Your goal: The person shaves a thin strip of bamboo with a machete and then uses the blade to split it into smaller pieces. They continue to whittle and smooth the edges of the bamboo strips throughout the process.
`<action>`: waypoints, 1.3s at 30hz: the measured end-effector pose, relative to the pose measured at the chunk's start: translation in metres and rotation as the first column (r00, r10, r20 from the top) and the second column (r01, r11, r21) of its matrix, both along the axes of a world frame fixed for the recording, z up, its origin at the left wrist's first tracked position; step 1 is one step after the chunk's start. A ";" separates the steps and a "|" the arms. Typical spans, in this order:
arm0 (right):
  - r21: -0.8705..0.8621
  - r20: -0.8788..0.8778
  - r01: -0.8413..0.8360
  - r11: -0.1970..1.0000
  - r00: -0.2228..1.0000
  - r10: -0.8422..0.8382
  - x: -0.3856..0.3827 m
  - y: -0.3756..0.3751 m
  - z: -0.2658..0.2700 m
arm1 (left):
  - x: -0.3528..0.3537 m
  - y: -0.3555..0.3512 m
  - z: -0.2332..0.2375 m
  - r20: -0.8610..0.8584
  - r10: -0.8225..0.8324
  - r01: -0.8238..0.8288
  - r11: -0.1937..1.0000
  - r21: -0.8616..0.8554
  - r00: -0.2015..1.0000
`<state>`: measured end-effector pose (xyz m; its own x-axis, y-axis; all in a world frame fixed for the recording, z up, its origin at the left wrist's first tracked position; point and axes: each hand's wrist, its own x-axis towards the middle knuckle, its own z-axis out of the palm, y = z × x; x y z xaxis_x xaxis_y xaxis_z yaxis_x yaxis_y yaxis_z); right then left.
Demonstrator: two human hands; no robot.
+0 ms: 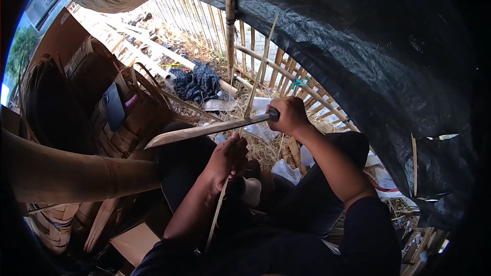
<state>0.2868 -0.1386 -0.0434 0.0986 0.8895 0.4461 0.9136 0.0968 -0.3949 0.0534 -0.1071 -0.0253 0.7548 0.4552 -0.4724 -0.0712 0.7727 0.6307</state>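
Note:
My right hand [287, 115] is closed around the dark handle of a long machete [204, 130]. Its blade reaches left across my lap, its tip close to a thick bamboo pole. My left hand [227, 156] is wrapped round a thin bamboo strip [262, 66], just below the blade. Rising up and away from my fist, the strip crosses the blade near the handle. Its lower end [217, 212] runs along my left forearm toward my body. The exact contact between edge and strip is too small to make out.
The thick bamboo pole [66, 171] juts in from the left. Woven baskets [120, 138] stand behind it, with a phone [113, 106] on one. A bamboo fence [276, 69] and dark tarp [368, 56] close off the front and right. Shavings [268, 151] litter the ground.

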 end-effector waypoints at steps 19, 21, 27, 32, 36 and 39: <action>0.234 0.143 -0.011 0.972 0.990 -0.023 -0.025 0.035 0.001 | -0.014 0.017 0.015 0.212 0.120 -0.066 0.967 -0.245 0.970; 0.350 0.207 -0.048 0.935 0.978 -0.027 -0.024 0.041 0.003 | -0.010 0.011 0.014 0.212 0.080 -0.031 0.974 -0.225 0.974; 0.314 0.169 0.006 0.949 0.984 -0.062 -0.019 0.051 -0.010 | -0.006 0.011 0.019 0.145 0.116 -0.083 0.972 -0.218 0.983; 0.393 0.149 -0.047 0.918 0.989 -0.012 -0.005 0.051 -0.014 | -0.001 0.006 0.019 0.138 0.107 -0.072 0.969 -0.238 0.985; 0.400 0.143 -0.055 0.915 0.990 -0.003 0.011 0.056 -0.019 | 0.005 0.006 0.024 0.093 0.113 -0.087 0.965 -0.246 0.989; 0.372 0.159 -0.062 0.926 0.987 0.002 0.014 0.055 -0.014 | 0.008 0.005 0.027 0.096 0.111 -0.086 0.970 -0.227 0.989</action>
